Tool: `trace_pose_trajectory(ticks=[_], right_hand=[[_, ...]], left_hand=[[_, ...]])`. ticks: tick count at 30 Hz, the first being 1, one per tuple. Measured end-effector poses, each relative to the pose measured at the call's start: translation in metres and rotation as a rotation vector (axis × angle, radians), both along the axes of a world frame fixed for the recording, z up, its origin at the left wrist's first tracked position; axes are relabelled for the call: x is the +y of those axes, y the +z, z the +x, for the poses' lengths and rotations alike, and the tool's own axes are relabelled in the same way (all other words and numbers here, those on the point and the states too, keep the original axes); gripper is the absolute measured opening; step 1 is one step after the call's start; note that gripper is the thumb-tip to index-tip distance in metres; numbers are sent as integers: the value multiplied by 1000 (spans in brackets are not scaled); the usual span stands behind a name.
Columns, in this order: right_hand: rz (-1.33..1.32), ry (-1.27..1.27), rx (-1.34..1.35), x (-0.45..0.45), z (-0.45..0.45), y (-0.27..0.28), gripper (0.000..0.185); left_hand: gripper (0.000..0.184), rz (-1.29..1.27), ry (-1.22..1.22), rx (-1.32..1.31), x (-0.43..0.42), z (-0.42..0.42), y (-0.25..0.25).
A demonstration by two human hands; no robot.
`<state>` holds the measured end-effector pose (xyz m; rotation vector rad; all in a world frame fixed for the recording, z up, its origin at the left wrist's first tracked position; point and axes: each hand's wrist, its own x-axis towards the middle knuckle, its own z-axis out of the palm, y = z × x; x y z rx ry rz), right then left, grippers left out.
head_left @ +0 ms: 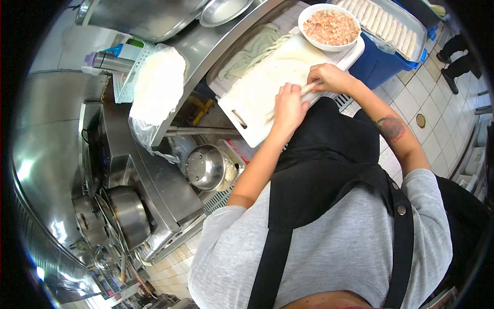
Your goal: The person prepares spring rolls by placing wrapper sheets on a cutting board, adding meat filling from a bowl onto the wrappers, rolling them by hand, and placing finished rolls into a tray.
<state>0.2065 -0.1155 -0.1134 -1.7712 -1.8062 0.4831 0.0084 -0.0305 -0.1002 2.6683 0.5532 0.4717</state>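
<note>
Our roll (307, 92) is slim, pale and smooth, lying by the near edge of the white board (252, 135), its long axis roughly along that edge, one end toward the board's right. Our right hand's (329, 79) grip pinches it; our left's (289, 107) is half curled over it, clasping or not we cannot tell. A bowl (329, 47) crowds the far right corner; white margin shows around the left-end slot (239, 119).

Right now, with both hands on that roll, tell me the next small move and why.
Perhaps press the roll gently and turn it slightly: the left hand and right hand sit along it, over the white board, and the rolls in the tray look slim and even.
</note>
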Motion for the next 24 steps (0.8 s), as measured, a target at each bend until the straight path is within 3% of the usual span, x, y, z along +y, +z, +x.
trace_pose_trajectory(ticks=[5, 14, 17, 21, 24], right_hand=[[-66, -6, -17, 2, -2, 8, 22], [-4, -21, 3, -1, -1, -1, 19], [-17, -8, -113, 0, -5, 3, 23], [103, 128, -190, 13, -33, 9, 33], [86, 169, -181, 20, -47, -2, 29]], left_hand=[[28, -39, 17, 54, 8, 24, -26], [31, 72, -1, -73, 18, -44, -27], [32, 73, 41, -97, 12, -54, -19], [29, 49, 78, -61, 9, -46, -23], [31, 39, 63, -36, 13, -46, -25]])
